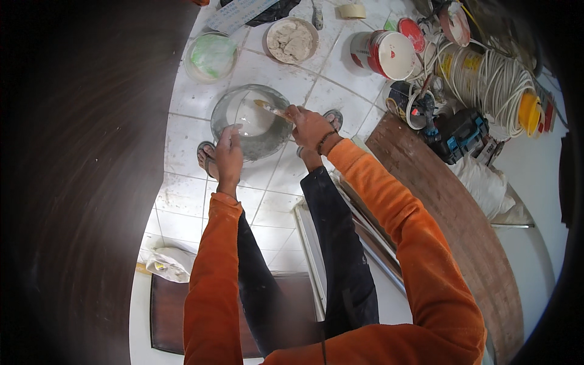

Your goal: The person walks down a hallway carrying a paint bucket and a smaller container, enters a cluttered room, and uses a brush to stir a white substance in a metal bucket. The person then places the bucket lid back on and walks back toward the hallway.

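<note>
A round grey metal bowl (252,121) with a pale wet inside sits on the white tiled floor in front of my feet. My left hand (229,152) rests on its near rim, fingers curled over the edge. My right hand (309,126) grips a putty knife (272,109) whose blade reaches into the bowl from the right. Both arms wear orange sleeves.
Beyond the bowl stand a dish of pale putty (292,40), a covered greenish tub (210,56), a tipped red-and-white bucket (383,53) and a roll of tape (351,10). A coil of white cable (486,82), a tool case (459,134) and a brown board (444,201) lie right. A dark panel (79,182) fills the left.
</note>
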Available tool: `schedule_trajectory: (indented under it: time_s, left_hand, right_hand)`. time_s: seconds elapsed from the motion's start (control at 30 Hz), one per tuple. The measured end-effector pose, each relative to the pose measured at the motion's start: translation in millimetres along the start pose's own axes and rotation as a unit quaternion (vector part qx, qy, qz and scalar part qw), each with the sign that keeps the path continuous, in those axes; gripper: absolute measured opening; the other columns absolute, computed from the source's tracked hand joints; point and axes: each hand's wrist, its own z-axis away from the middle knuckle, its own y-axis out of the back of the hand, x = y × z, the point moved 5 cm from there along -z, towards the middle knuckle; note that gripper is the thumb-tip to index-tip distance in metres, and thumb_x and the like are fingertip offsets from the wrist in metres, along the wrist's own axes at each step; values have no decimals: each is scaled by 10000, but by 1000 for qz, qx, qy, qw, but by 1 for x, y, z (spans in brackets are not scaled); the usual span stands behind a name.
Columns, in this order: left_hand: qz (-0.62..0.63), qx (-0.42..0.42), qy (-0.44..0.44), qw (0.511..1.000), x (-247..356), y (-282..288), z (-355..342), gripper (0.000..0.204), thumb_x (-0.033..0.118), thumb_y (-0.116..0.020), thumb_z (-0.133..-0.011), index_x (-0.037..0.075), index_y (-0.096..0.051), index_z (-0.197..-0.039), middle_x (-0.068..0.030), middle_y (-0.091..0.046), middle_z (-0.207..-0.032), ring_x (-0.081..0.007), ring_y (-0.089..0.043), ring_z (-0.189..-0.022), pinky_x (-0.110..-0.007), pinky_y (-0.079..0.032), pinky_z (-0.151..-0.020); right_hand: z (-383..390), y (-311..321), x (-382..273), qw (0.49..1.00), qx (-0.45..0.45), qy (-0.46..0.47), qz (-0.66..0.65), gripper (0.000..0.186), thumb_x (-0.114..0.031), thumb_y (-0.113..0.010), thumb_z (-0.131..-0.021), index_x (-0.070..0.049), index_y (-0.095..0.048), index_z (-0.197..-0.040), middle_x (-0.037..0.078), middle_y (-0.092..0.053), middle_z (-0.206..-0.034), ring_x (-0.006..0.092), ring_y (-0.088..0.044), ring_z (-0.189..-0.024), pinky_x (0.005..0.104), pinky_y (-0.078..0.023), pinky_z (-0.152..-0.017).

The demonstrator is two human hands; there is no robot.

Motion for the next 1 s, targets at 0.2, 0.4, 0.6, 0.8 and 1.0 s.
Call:
schedule_trajectory:
  time_s: [0.2, 0.4, 0.6, 0.8, 1.0]
  left_hand:
    - [-38, -63, -4, 997, -1, -7, 3, 320, 203, -473, -987, 65, -593, -1249, -180, -664, -1089, -246, -627, -1033, -324, -450, -893]
    - [-123, -57, -42, 990, 13, -2, -10, 303, 243, -487, -968, 98, -626, -1195, -229, -662, -920, -386, -639, -869, -424, -488, -766]
    - [-125, -50, -33, 990, 20, 15, -30, 246, 229, -498, -963, 131, -649, -1130, -233, -657, -899, -414, -628, -870, -444, -488, -751]
    - [-155, -55, -31, 986, 28, 27, -39, 231, 205, -497, -965, 107, -643, -1114, -224, -663, -955, -409, -625, -924, -424, -490, -787]
    - [-146, -62, -38, 987, 33, 14, -43, 232, 210, -496, -967, 100, -637, -1115, -215, -667, -971, -402, -630, -930, -415, -493, -799]
  right_hand:
    - [6, 27, -15, 991, 111, -25, -76, 248, -89, -667, -770, -78, -629, -1015, 117, -630, -955, 314, -659, -813, 400, -534, -705]
    - [-7, 0, 3, 933, 209, -38, -291, 252, -171, -692, -847, -91, -636, -1079, 50, -661, -882, 202, -650, -774, 323, -522, -694]
    - [-20, -33, 32, 688, 209, -216, -661, 254, -138, -679, -884, -40, -524, -1060, 47, -631, -933, 160, -653, -923, 291, -563, -735]
    - [-51, 32, 6, 682, 282, -80, -670, 237, -18, -674, -851, -18, -505, -1017, 173, -659, -1011, 223, -673, -941, 333, -604, -775]
    - [-79, 29, 11, 716, 197, -21, -669, 122, 11, -652, -849, 35, -587, -949, 159, -678, -977, 213, -672, -935, 312, -582, -789]
